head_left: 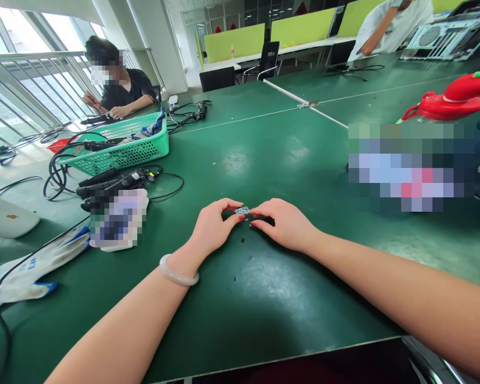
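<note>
Our left hand (213,228) pinches a small board (242,210) | our right hand (288,225), thumb and finger slightly parted, sits by its edge | green table (304,298) below

Green table (240,133), with clutter left of the left hand (213,228) and off to the right of the right hand (288,224).

Nearest on the left lies a pale item (122,221), blurred; farther left and closer in, a white-and-blue glove (30,277) with a black cable (2,319) across it. Just beyond the pale item are black devices (114,182), then a green basket (140,152) filled with dark gear. Past the basket sits a person in black (124,88). Right of the hands and farther out, a red lid (444,109) tops a blurred patch; well beyond, a person in white (380,26) is near a computer case (434,40). Straight beyond both hands stand a black chair (269,57) and lime partitions (236,45).
</note>
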Demonstrator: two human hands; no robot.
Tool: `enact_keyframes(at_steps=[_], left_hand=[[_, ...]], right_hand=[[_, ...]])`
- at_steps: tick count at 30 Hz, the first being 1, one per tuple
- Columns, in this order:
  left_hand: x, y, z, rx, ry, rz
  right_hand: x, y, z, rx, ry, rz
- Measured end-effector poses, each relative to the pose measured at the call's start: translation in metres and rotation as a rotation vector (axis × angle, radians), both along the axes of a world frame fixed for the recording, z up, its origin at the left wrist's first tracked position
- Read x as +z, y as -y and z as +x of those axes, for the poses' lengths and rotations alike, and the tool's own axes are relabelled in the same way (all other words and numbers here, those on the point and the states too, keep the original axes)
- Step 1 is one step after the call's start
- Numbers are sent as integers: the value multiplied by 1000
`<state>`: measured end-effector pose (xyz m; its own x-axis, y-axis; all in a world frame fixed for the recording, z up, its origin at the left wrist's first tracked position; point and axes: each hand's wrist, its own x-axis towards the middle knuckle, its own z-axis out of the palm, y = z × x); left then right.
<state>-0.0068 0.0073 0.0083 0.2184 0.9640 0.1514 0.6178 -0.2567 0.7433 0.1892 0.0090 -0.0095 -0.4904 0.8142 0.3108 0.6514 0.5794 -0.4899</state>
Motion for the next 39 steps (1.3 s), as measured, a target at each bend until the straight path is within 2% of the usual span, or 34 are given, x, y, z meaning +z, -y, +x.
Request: enact_keyframes(at_steps=[3,6,17,22,26,29,34,39], left_hand=[[-4,-5,-3,76,-30,10],[-6,-7,-5,100,-48,3],[-5,-6,-4,69,-80,12],[-7,-7,-5,61,-76,4],[-7,-7,-5,51,-85,4],[-6,-6,-4,44,-95,-2],[-4,-4,-3,18,-97,-4],[-2,-2,-2,-15,-90,6]], right_hand=[[-6,-2,-6,8,62,62],[-8,-2,-10,-7,122,104],[-2,-2,-12,8,280,214],[-6,-3,-12,8,315,267],[-10,-5,-12,0,304,252],[-10,-6,-11,-12,237,204],[-2,-8,-6,-73,-81,51],[4,-5,-2,-55,-225,27]])
